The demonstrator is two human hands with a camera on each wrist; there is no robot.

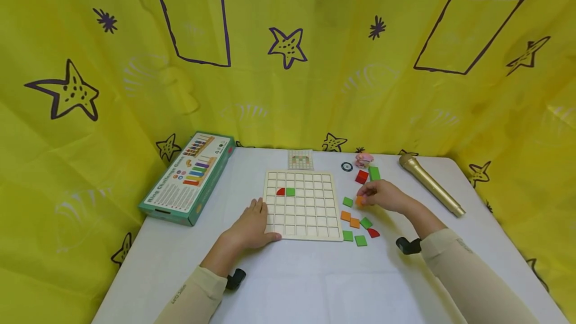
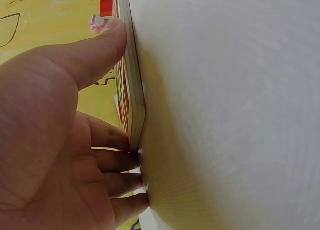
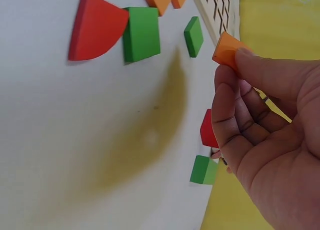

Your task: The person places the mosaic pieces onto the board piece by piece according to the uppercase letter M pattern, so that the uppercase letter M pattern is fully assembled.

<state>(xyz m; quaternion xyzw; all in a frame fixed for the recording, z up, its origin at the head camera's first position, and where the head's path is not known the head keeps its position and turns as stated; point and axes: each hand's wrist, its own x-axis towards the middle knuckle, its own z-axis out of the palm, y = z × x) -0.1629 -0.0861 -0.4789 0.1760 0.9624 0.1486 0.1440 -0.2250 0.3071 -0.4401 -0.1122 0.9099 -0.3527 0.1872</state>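
Between thumb and fingertips, my right hand (image 1: 382, 195) pinches an orange square tile (image 3: 227, 48), raised off the table to the right of the board. My left hand (image 1: 252, 225) lies at the near left corner of the wooden grid board (image 1: 303, 238), fairly straight fingers along its side and the thumb (image 2: 112, 37) against its near edge. On the board, a red quarter-circle tile (image 1: 281, 192) sits beside a green square tile (image 1: 290, 192). Loose on the table near my right hand are a red quarter-circle tile (image 3: 97, 27), several green tiles (image 1: 361, 240) and two orange tiles (image 1: 345, 216).
Behind the board lies a pattern card (image 1: 300, 159). A red block (image 1: 362, 177), a green block (image 1: 374, 173), a pink figure (image 1: 364, 159) and a dark round disc (image 1: 346, 166) stand at the back. A game box (image 1: 189, 179) lies left, a gold microphone (image 1: 432, 184) right.
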